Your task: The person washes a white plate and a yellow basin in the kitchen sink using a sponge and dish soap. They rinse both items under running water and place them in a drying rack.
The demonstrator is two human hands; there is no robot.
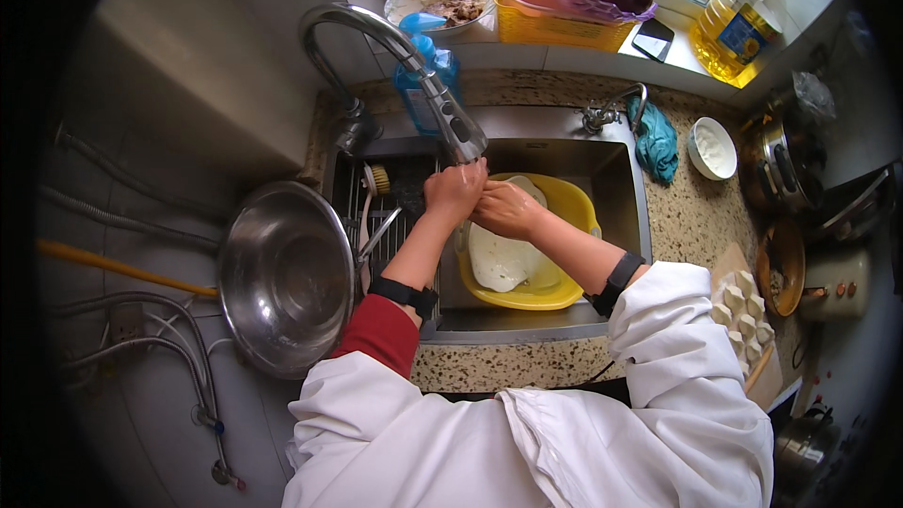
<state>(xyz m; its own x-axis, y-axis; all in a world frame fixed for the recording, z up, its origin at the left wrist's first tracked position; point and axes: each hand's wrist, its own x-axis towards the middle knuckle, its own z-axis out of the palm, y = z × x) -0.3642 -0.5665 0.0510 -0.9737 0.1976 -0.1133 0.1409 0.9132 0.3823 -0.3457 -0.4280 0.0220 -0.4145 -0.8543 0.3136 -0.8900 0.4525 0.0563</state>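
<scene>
My left hand point(455, 189) and my right hand point(506, 209) press together just below the spout of the pull-down kitchen faucet point(441, 102). Both look wet. The left fingers are curled, and the right fingers tuck in against the left hand, so the fingertips and palms are hidden. No object shows between them. Beneath my right hand and forearm, a yellow plastic basin point(557, 300) stands in the stainless steel sink point(614, 176). It holds a white dish point(497, 261), partly covered by my right arm.
A dish brush point(379, 180) lies on the rack point(388, 247) left of the basin. A steel bowl point(289, 275) leans beside the sink. Behind stands a blue soap bottle point(427, 85). To the right are a teal cloth point(656, 141), a white bowl of powder point(712, 148) and dough pieces point(741, 314).
</scene>
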